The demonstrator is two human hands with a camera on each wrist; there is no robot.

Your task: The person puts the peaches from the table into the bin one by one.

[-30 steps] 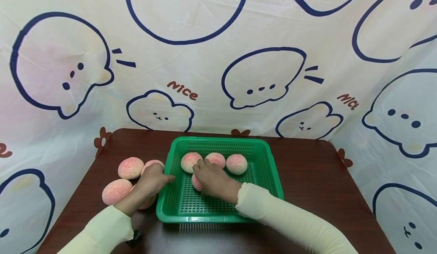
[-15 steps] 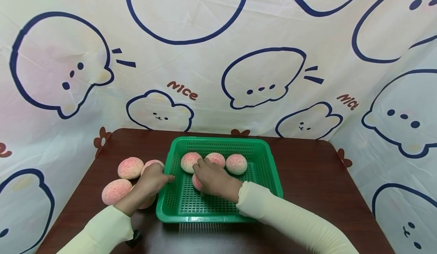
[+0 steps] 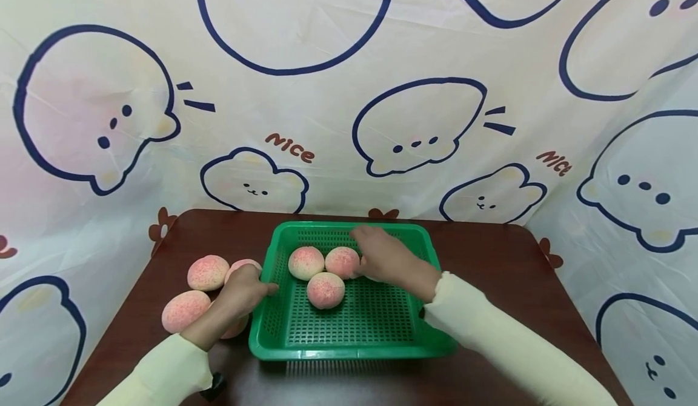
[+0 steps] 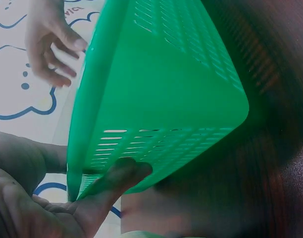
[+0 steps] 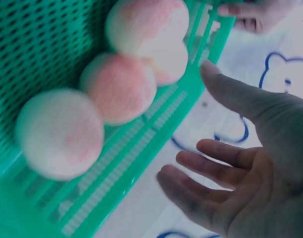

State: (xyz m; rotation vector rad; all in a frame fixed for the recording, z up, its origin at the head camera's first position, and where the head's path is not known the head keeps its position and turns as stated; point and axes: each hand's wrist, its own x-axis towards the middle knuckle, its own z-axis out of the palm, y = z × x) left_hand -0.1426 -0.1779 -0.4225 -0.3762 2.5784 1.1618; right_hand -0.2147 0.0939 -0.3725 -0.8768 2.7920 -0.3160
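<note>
A green plastic basket (image 3: 354, 354) stands on the table with several pink-and-cream peaches in it. In the head view one peach (image 3: 325, 291) sits in front of two others (image 3: 306, 263); a further one is mostly hidden behind my right hand. My left hand (image 3: 243, 291) grips the basket's left rim, with the thumb (image 4: 126, 173) along one side of the wall in the left wrist view. Over the back right of the basket my right hand (image 3: 388, 259) is lifted, its fingers apart and holding nothing, as the right wrist view confirms.
Left of the basket, several more peaches (image 3: 186, 311) lie on the dark brown table (image 3: 491, 272), some partly covered by the left hand and arm. A cartoon-printed cloth (image 3: 327, 109) hangs behind and at the sides. A small black object (image 3: 214, 386) shows beside the left sleeve.
My right hand has let go of the front peach and moved right and back, now above the basket's back right. That peach stays in the basket. The left hand keeps its hold on the rim.
</note>
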